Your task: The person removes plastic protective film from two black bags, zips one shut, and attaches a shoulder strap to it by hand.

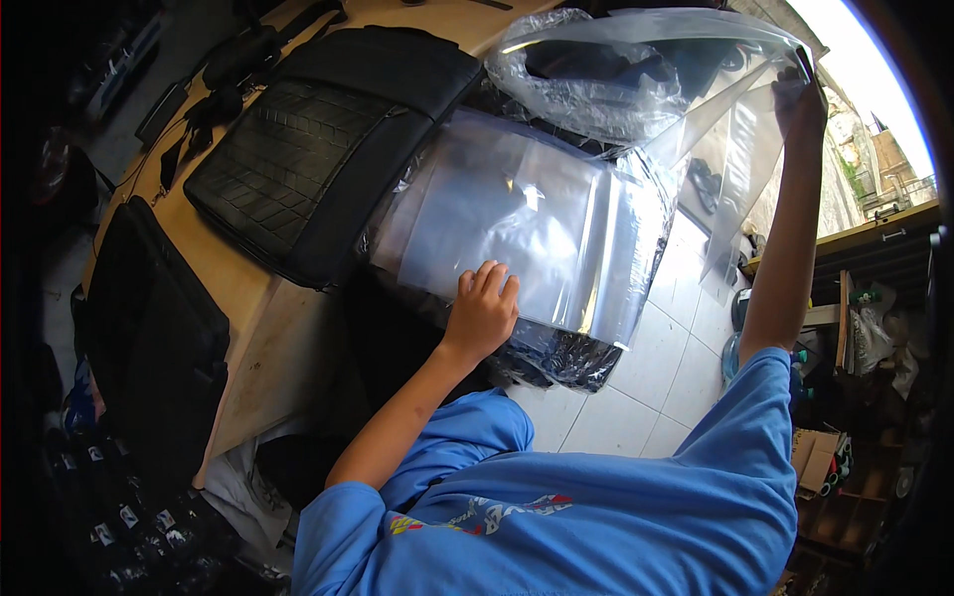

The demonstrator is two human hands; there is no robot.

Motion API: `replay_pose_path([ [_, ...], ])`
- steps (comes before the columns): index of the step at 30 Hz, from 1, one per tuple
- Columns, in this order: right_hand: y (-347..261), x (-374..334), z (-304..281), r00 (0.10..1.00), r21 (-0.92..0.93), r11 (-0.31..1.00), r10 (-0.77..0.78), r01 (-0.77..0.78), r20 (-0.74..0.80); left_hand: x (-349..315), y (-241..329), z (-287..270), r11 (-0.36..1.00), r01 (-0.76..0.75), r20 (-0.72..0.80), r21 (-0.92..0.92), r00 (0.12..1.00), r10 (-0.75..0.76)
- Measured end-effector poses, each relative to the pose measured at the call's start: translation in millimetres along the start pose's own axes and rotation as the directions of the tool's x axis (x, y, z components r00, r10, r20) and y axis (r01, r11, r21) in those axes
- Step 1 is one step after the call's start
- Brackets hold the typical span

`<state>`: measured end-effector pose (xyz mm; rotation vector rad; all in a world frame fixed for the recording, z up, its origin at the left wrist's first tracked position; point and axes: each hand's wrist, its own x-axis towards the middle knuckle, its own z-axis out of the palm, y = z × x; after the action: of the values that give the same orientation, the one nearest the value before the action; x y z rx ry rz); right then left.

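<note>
Workshop, black padded piece along the wooden tabletop's right edge, clear plastic sheets, cluttered shelves, tiled floor

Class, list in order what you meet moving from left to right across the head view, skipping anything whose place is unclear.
Black flat panel → black quilted item → flat-lying clear plastic sheets → right hand.

Bundle partly hidden under clear plastic sheets, blue shirt cut off below, shelf items indistinct
</note>
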<state>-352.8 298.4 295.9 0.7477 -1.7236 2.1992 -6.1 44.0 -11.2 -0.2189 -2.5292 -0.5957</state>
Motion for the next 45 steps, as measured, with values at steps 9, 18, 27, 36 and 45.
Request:
replay_pose_path([
  [9, -54, -48, 57, 0.983, -0.182, 0.983, 0.068, -0.037, 0.169, 77, 15, -83, 0.716, 0.237, -0.162, -0.656, 0.883, -0.44],
  [18, -99, -89, 132, 0.926, -0.228, 0.972, 0.044, 0.046, 0.376, 121, 10, -111, 0.604, 0.086, -0.175, -0.792, 0.917, -0.359],
  [27, -72, 14, 60, 0.928, 0.303, 0.943, 0.019, -0.141, 0.372, 92, -11, -151, 0.083, 0.151, 0.124, -0.985, 0.956, -0.265],
  [36, -87, -68, 220, 0.772, -0.186, 0.934, -0.129, 0.306, 0.622, 2, -35, -245, -0.23, -0.127, -0.01, -0.965, 0.893, -0.45],
  [45, -42, -78, 418, 0.355, -0.186, 0.881, 0.022, 0.434, 0.934, -55, -63, -461, 0.484, 0.241, -0.313, -0.841, 0.515, -0.798],
])
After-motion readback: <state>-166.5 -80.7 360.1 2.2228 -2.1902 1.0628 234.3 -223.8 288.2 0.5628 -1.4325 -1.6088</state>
